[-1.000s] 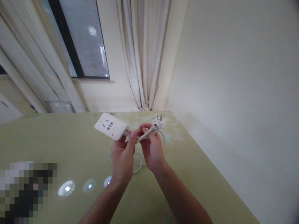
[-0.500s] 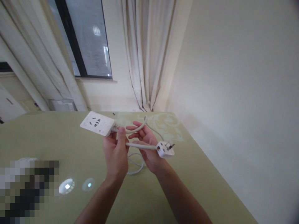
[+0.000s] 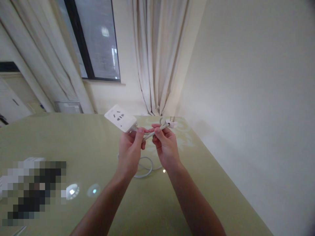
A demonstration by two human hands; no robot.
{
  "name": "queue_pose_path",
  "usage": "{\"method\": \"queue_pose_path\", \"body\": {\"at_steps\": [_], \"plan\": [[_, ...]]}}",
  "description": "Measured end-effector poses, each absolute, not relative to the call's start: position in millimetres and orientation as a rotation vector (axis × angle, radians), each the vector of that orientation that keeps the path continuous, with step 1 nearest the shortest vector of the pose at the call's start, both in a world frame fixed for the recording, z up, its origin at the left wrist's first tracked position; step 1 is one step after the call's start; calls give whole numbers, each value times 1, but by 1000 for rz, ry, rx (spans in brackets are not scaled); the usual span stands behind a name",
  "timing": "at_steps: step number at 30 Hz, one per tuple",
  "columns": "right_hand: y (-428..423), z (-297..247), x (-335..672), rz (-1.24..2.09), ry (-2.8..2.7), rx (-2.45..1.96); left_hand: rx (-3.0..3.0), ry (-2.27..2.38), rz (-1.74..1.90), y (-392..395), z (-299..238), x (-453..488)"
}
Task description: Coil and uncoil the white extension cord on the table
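A white extension socket (image 3: 121, 118) with dark slots sticks out to the upper left of my left hand (image 3: 130, 147). That hand is closed on the grey-white power cord (image 3: 149, 135) close to where it leaves the socket. My right hand (image 3: 167, 146) pinches the same cord between thumb and fingers, just below the white plug (image 3: 170, 124), whose prongs point upward. Cord strands span the gap between both hands. Below them a loose loop of cord (image 3: 145, 177) hangs or lies over the table; which one I cannot tell.
The pale green glossy table (image 3: 197, 196) extends beneath my hands, its right edge near a plain wall (image 3: 258, 98). A blurred-out patch (image 3: 36, 190) covers something at the left. Beyond the table are a window (image 3: 100, 39) and long curtains (image 3: 159, 59).
My right hand has gone from spread fingers to a grip on the cord near the plug. The socket and plug have moved up and away, the socket also to the right.
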State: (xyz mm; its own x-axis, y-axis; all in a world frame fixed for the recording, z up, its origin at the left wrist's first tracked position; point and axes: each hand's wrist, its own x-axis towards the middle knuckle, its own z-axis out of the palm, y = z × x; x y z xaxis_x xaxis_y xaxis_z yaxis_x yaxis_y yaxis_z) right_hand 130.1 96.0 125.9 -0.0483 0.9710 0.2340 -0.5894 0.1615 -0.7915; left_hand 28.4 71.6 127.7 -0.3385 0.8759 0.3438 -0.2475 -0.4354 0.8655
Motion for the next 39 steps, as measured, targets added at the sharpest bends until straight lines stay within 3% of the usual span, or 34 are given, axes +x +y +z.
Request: {"method": "queue_pose_path", "body": {"at_steps": [10, 19, 25, 32, 39], "plan": [[96, 141, 145, 1212, -1014, -616, 1312, 815, 1607, 59, 137, 30], [116, 136, 163, 1255, -1270, -732, 1373, 987, 1774, 51, 135, 38], [123, 128, 164, 988, -1397, -849, 1426, 989, 1755, 44, 145, 27], [107, 137, 156, 389, -1282, -894, 1365, 954, 1637, 48, 147, 19], [113, 137, 161, 446, -1336, -856, 1337, 909, 1633, 47, 149, 18]]}}
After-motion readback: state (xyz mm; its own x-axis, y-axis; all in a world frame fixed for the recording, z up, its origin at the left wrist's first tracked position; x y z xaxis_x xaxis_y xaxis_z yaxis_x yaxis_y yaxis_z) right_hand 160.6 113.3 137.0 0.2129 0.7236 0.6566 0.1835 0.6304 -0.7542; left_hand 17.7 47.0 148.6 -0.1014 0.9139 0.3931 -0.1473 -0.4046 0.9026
